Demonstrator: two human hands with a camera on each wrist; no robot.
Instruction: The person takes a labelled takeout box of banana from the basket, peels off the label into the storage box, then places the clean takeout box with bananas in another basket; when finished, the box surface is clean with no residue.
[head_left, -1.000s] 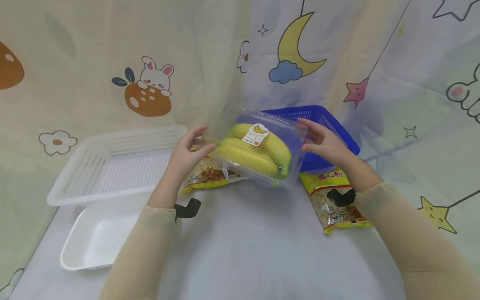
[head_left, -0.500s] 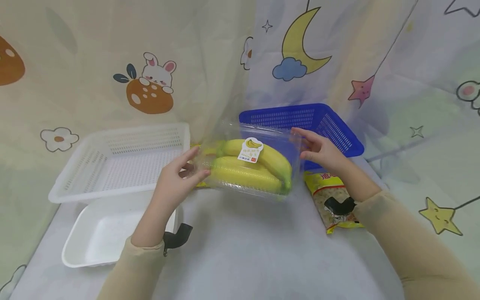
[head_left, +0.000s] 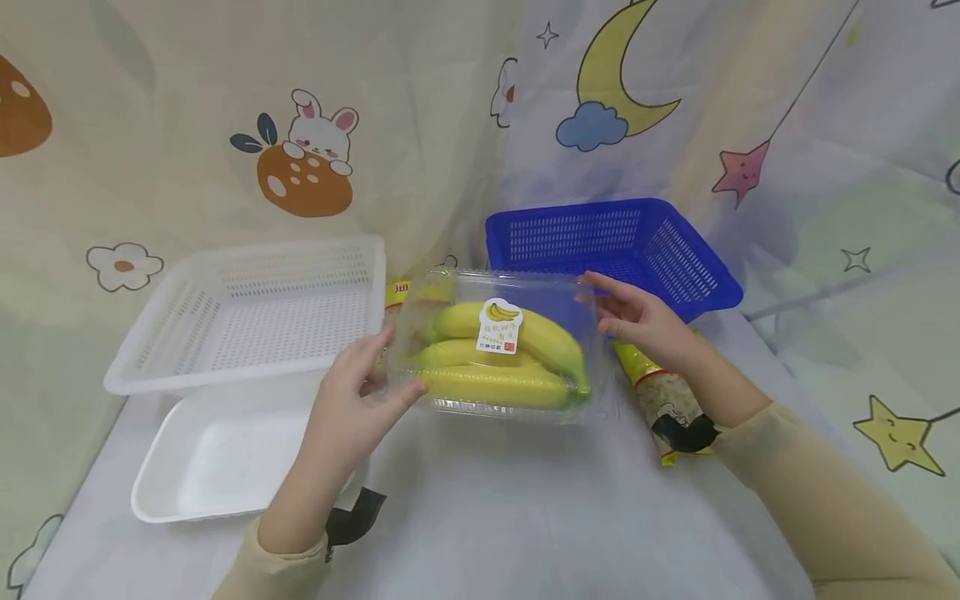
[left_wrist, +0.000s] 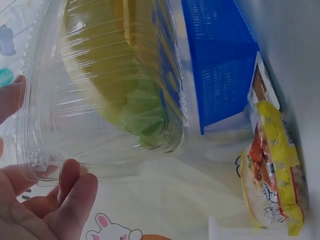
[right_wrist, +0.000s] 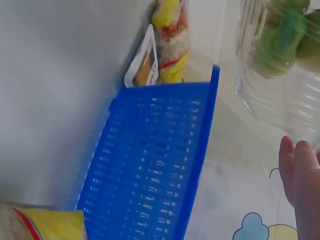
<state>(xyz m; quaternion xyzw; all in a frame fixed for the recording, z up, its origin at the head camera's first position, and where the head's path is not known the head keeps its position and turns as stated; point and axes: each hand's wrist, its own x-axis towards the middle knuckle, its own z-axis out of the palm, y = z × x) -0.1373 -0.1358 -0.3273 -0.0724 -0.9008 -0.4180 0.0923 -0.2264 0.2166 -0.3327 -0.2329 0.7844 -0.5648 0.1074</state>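
Observation:
A clear plastic clamshell box (head_left: 468,287) of yellow bananas (head_left: 547,346) is held up above the table between both hands. On the lid is a white label (head_left: 499,326) with a banana picture. My left hand (head_left: 356,408) grips the box's left end; in the left wrist view its thumb and fingers (left_wrist: 80,195) pinch the clear rim. My right hand (head_left: 648,325) holds the opposite end, fingertips at the far corner and thumb nearer me. In the right wrist view, its fingers (right_wrist: 297,165) touch the box wall, partly cut off by the frame.
Behind the box stands a blue basket (head_left: 573,235). A white basket (head_left: 225,377) and a white tray (head_left: 225,450) are on the left. One yellow food bag (head_left: 663,400) lies under the right wrist, another (left_wrist: 272,180) behind the box. A printed curtain hangs behind.
Both hands have brought the banana box lower and nearer to me, and it has turned more level from side to side. More of the blue basket shows behind it.

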